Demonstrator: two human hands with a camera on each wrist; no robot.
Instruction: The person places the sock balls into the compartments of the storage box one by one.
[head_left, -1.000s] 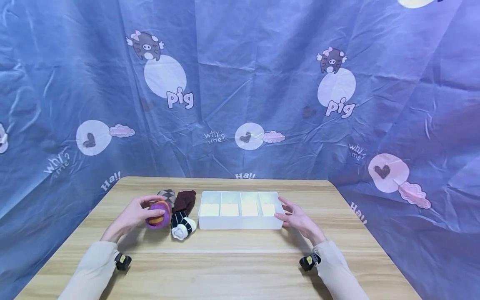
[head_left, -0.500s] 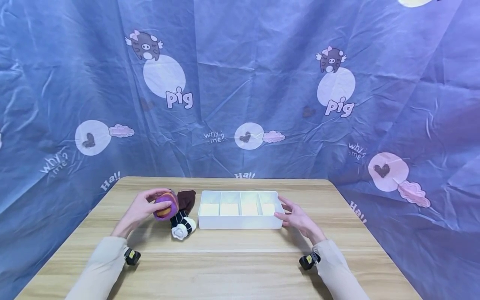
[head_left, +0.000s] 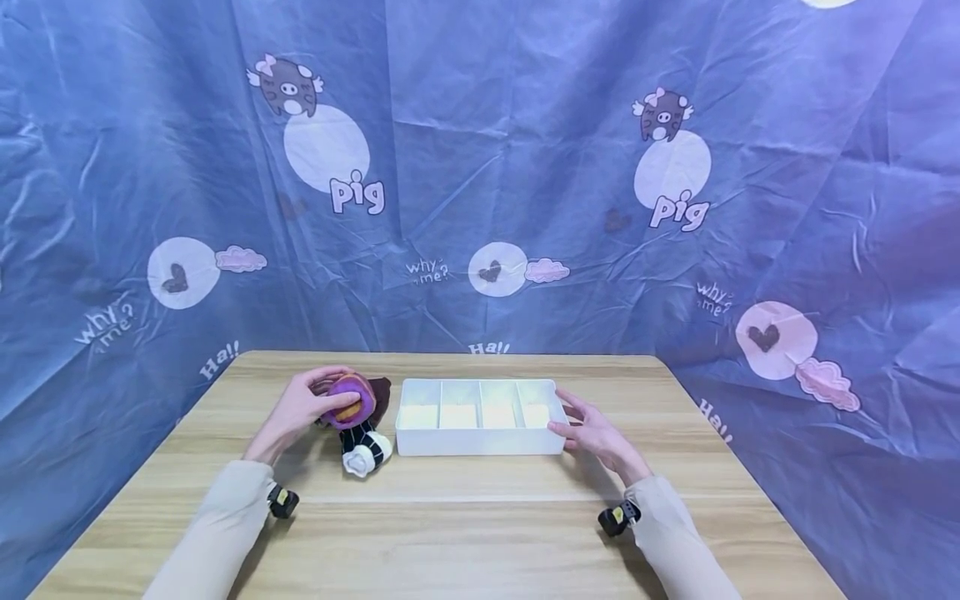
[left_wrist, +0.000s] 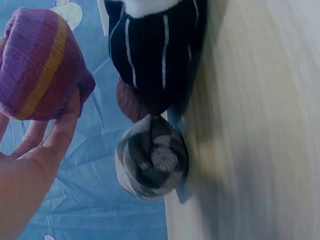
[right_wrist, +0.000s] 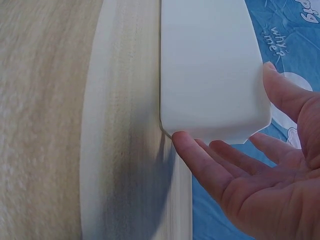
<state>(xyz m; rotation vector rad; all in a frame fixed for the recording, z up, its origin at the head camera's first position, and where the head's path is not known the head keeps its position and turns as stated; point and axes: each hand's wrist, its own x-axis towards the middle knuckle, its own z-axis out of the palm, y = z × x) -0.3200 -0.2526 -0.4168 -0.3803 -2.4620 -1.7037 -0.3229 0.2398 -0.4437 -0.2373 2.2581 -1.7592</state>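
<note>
In the head view my left hand [head_left: 296, 412] holds a purple rolled-up sock [head_left: 365, 400] with an orange stripe, thumb on the near side. The left wrist view shows this sock raised off the tabletop, with fingers underneath. Close by lie a black sock roll [head_left: 363, 454] with white lines and a white end, a dark brown one [head_left: 384, 400], and a grey checked one [left_wrist: 152, 160], mostly hidden in the head view. My right hand [head_left: 596, 433] grips the right end of a white divided box [head_left: 480, 442], thumb at its front corner, fingers round the end.
The box stands on a wooden table [head_left: 480, 533], its several compartments in a row and facing up. A blue printed cloth [head_left: 510, 167] hangs behind and beside the table. Each wrist wears a small black camera [head_left: 282, 502].
My left hand has moved right with the purple sock, from beside the grey checked roll to over the group, now covering part of the brown one. My right hand stays at the box.
</note>
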